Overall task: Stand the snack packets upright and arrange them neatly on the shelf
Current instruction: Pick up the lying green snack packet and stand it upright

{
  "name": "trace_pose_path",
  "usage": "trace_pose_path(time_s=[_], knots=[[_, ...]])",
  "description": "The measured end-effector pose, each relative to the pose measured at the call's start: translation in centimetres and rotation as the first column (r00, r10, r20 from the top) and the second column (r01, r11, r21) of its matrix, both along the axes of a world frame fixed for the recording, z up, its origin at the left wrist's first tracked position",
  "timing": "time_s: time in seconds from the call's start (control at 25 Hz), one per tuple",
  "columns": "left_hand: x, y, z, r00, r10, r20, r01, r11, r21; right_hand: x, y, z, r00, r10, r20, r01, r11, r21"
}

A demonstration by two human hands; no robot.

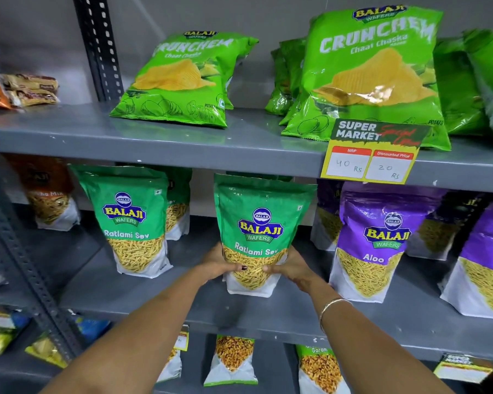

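Head view: left hand (221,264) and right hand (292,268) clasp the lower sides of a green Ratlami Sev packet (261,237), upright near the front of the grey middle shelf (154,297). Step in hand: seating it. Next, presumably, release it and align it with the neighbouring Ratlami Sev packet (131,220). Metal store racking, packets on every tier.

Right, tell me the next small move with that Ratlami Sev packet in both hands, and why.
Probably set it down and square it. The left hand and right hand grip the Ratlami Sev packet low on both sides, upright, its base at the middle shelf. Level it with the other Ratlami Sev packet and the Aloo packet, then let go.
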State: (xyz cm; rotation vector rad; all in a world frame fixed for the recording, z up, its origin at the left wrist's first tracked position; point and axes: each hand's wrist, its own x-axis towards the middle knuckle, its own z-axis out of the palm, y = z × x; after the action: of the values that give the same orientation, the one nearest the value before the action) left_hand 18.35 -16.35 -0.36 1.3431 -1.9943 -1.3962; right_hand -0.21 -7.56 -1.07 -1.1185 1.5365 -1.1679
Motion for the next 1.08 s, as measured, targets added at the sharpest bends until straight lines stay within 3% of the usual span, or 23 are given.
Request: trace_pose_path(time_s=[0.12,0.24,0.32,0.4,0.44,0.52,0.6,0.68,0.84,1.08], knots=[[1.8,1.1,0.6,0.99,-0.035,0.138,0.023,0.996,0.087,-0.6,1.0,0.5,0.992,0.063,-0.11,-0.029,0.959,0.282],[6.1,1.1,1.0,0.906,-0.057,0.419,-0.049,0.97,0.237,-0.4,1.7,-0.1,0.988,0.029,-0.15,0.063,0.82,0.569],[10.3,0.9,1.7,0.851,-0.052,0.522,-0.16,0.922,0.353,2.0,0.1,-0.1,0.968,0.204,-0.145,-0.057,0.743,0.667],[14.5,-0.7,1.1,0.859,0.072,0.506,-0.283,0.892,0.353,6.5,-2.4,1.2,0.876,0.481,-0.026,-0.315,0.613,0.725],[16.7,-1.7,1.0,0.874,0.164,0.458,-0.338,0.882,0.329,9.8,-3.3,2.0,0.818,0.576,-0.018,-0.392,0.579,0.715],[20.2,-4.5,0.2,0.889,0.338,0.31,-0.397,0.905,0.151,15.6,-4.8,3.1,0.841,0.519,-0.152,-0.335,0.72,0.608],[22.5,-7.4,-0.1,0.928,0.334,0.165,-0.338,0.941,-0.005,19.5,-7.6,2.1,0.918,0.3,-0.259,-0.176,0.894,0.411],[23.3,-9.1,0.0,0.955,0.297,-0.024,-0.297,0.955,0.008,22.4,-10.7,0.6,0.978,0.071,-0.195,-0.024,0.973,0.231],[22.7,-11.5,-1.8,0.953,0.266,-0.145,-0.261,0.964,0.05,24.9,-13.6,-1.3,0.993,-0.099,0.066,0.093,0.991,0.095],[24.1,-11.0,-3.2,0.958,0.241,-0.157,-0.24,0.97,0.03,26.9,-11.3,-1.2,0.965,-0.261,-0.001,0.26,0.964,0.047]])
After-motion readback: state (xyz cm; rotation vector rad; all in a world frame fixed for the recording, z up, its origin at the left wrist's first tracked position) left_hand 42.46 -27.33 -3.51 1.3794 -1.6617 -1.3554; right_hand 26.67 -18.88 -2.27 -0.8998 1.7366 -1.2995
